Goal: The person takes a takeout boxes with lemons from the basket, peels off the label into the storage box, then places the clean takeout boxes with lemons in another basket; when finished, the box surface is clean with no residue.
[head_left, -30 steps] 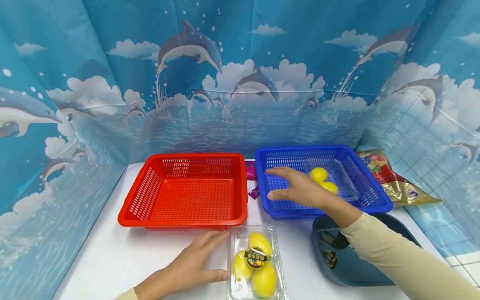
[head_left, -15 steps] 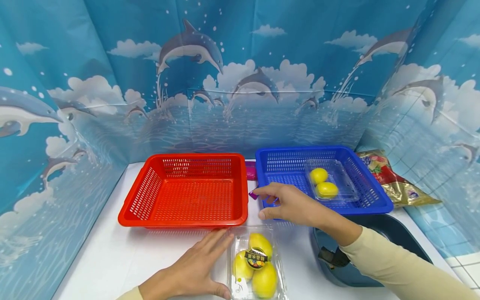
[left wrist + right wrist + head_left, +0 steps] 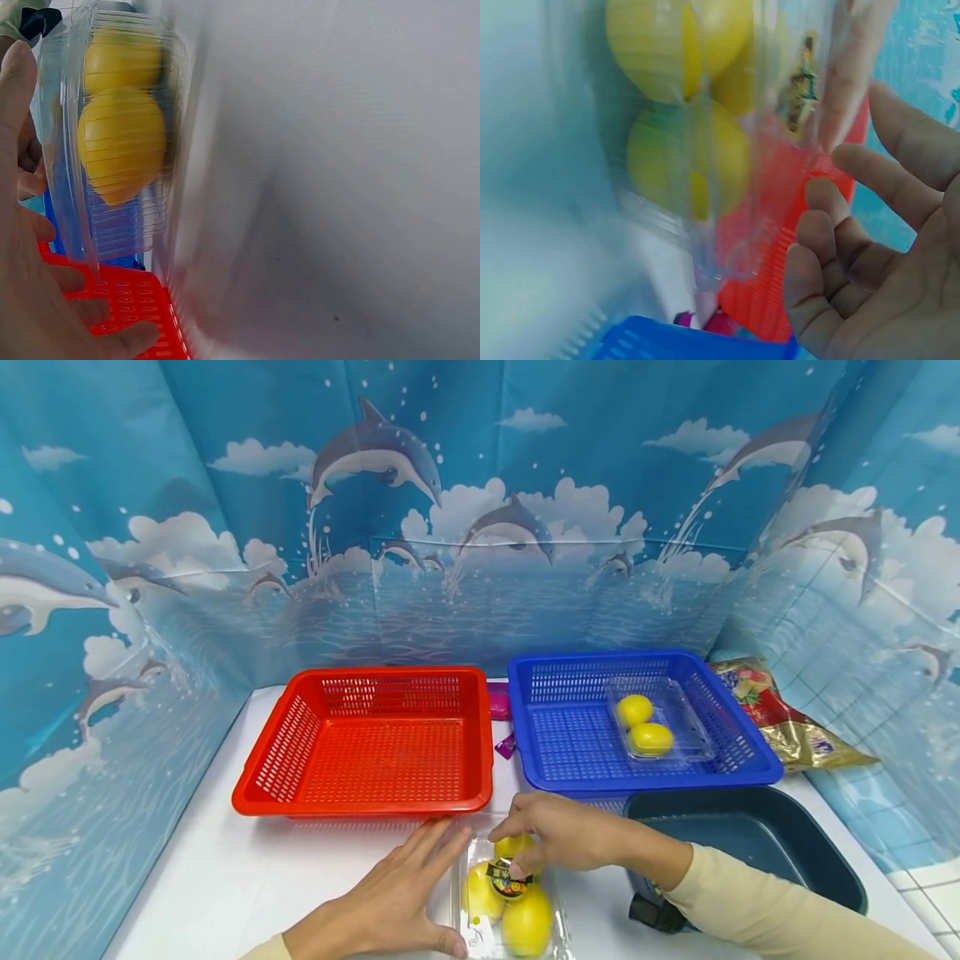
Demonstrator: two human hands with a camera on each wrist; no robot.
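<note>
A clear plastic fruit box (image 3: pixel 557 914) with three lemons (image 3: pixel 527 922) inside lies on the white table in front of the red basket. A round black label (image 3: pixel 504 878) sits on its lid. My left hand (image 3: pixel 393 893) is spread flat at the box's left side, thumb low and fingertips by its upper left corner. Over the box's upper right hovers my right hand (image 3: pixel 566 831), its fingers loosely bent. In the right wrist view nothing lies between those fingers, which are close to the box wall (image 3: pixel 727 259).
Behind stand a red basket (image 3: pixel 360 808) and a blue basket (image 3: pixel 570 756). The blue one holds another clear box (image 3: pixel 688 739) with two lemons (image 3: pixel 651 740). A dark basin (image 3: pixel 750 835) stands at right, near a snack bag (image 3: pixel 795 727). Purple packets (image 3: pixel 507 746) lie between the baskets.
My right hand has come from over the blue basket down and left to the lemon box in front. My left hand has shifted slightly right, against the box's side.
</note>
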